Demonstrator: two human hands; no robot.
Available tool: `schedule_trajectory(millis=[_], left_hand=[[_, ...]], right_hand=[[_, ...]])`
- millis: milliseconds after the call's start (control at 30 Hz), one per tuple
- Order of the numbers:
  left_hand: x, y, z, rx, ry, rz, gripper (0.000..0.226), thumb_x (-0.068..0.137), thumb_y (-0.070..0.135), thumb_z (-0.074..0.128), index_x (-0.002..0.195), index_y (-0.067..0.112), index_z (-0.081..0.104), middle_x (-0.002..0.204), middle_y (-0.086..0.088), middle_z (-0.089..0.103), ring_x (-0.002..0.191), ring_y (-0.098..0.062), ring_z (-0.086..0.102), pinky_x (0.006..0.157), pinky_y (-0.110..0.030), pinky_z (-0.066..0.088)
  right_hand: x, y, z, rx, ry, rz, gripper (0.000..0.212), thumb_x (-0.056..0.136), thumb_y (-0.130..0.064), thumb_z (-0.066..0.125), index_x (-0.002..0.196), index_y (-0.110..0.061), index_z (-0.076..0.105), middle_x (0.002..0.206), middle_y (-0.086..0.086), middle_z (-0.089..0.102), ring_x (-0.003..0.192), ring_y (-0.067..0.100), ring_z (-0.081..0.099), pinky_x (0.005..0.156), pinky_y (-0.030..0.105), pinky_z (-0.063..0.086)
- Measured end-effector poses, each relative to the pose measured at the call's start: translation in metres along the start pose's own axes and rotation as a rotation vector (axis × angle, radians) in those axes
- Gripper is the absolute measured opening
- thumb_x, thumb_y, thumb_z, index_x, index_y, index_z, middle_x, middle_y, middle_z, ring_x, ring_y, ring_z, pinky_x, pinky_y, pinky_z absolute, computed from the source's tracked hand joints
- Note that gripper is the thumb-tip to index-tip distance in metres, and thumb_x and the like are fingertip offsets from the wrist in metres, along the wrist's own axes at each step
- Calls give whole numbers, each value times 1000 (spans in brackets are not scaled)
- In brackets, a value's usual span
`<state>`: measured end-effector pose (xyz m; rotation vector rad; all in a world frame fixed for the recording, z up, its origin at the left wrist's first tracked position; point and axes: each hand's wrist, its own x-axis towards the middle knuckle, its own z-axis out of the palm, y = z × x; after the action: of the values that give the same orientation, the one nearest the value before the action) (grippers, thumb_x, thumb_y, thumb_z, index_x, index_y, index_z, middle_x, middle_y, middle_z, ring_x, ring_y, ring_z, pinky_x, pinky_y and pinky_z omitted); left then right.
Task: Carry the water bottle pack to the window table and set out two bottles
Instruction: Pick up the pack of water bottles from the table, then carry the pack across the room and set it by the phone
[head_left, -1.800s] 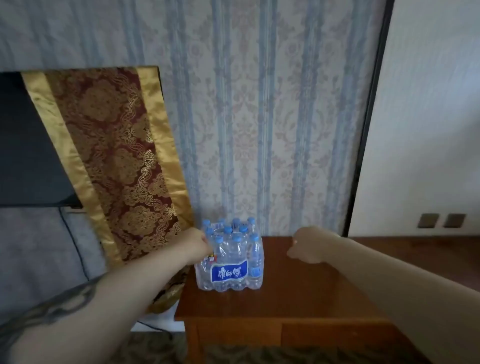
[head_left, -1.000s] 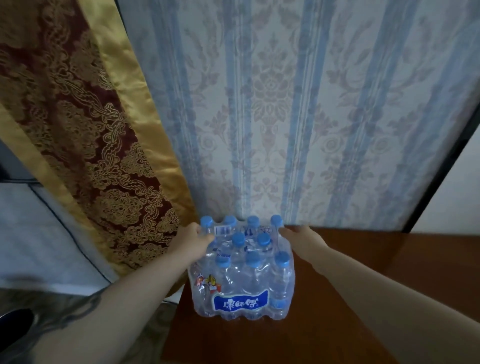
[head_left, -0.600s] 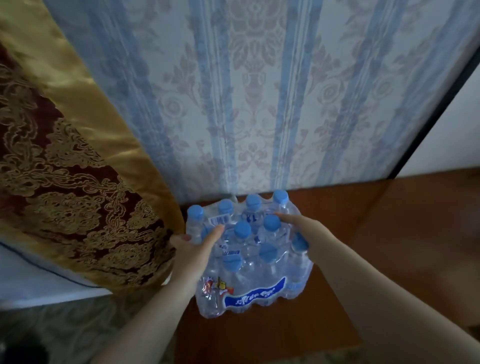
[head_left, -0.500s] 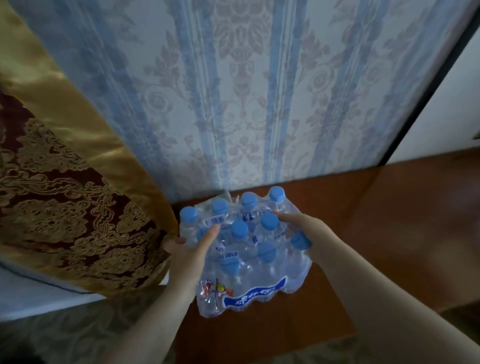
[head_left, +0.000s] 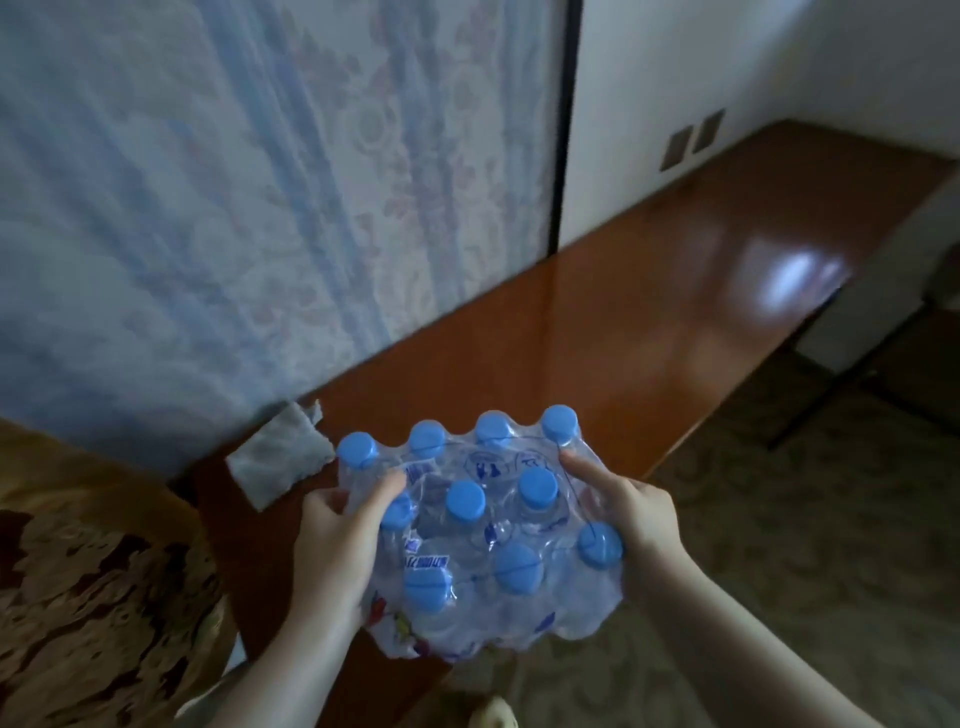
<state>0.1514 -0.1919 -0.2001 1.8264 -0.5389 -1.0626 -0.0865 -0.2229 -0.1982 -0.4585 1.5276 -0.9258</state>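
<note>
While both hands, left hand (head_left: 332, 551) and right hand (head_left: 631, 514), are gripping the shrink-wrapped pack of blue-capped clear water bottles (head_left: 483, 540), you are carrying it, likely heading next toward the window table.

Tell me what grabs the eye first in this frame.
The shrink-wrapped water bottle pack, blue caps up, sits bottom centre, gripped by the left hand and right hand on either side. Behind it, a glossy wooden desk runs along the striped wallpaper toward the far right.
</note>
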Motion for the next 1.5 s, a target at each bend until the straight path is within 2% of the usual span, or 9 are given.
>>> schedule_trajectory(millis=[400,633,733,800,933,1100,1167,1267,1500], left_hand=[[-173,-8,233,238,-730,117,65,46,48,82,97,11,65,92,-16,76,83,-35,74,79,-59,58],[-322,-54,369,293,-1088,96,51,62,33,85,102,10,63,76,-12,78,68,-31,76,60,-43,60],[-386,-67,416,349,-1223,95,47,67,28,84,102,5,61,79,-17,77,71,-35,76,62,-48,62],[-422,-72,447,393,-1288,95,45,69,24,83,101,1,61,82,-21,76,72,-38,75,65,-52,62],[-487,-82,520,507,-1422,129,53,67,27,83,102,-5,60,76,-22,74,69,-40,73,65,-55,60],[-559,-113,627,594,-1548,164,42,65,28,84,87,2,60,89,-32,71,74,-45,72,69,-62,58],[-588,-123,670,639,-1595,178,46,64,31,84,90,1,61,85,-28,73,68,-39,73,60,-55,60],[-636,-132,726,695,-1690,193,58,52,43,84,88,3,62,88,-30,72,75,-43,72,69,-65,57],[-760,-144,831,783,-1824,296,80,48,50,84,100,-6,60,98,-36,67,77,-40,69,75,-67,52]], right_hand=[[-86,29,-299,404,548,1,51,47,-38,93,78,-1,76,75,17,79,72,36,77,74,51,63],[-160,64,-477,596,784,-94,49,51,-35,92,82,-1,76,74,18,78,69,37,76,69,51,62],[-184,78,-538,718,838,-97,65,44,-37,92,94,0,76,92,25,77,88,44,74,83,66,55],[-196,85,-572,798,869,-94,68,45,-38,92,100,-2,76,97,25,77,91,44,73,87,63,55],[-208,98,-642,914,1006,-91,41,59,-34,89,87,-8,76,71,16,78,56,30,73,56,37,60],[-200,104,-730,1053,1136,-70,45,60,-36,88,87,-3,77,68,20,76,49,32,70,42,37,56],[-195,100,-765,1083,1203,-37,53,57,-40,89,92,-2,76,78,21,77,65,37,74,59,50,62],[-194,93,-817,1091,1331,-43,67,49,-47,90,98,-3,75,89,19,78,81,38,74,84,59,58],[-214,75,-937,1177,1456,-68,53,56,-40,88,95,-6,76,83,20,78,82,40,75,83,61,58]])
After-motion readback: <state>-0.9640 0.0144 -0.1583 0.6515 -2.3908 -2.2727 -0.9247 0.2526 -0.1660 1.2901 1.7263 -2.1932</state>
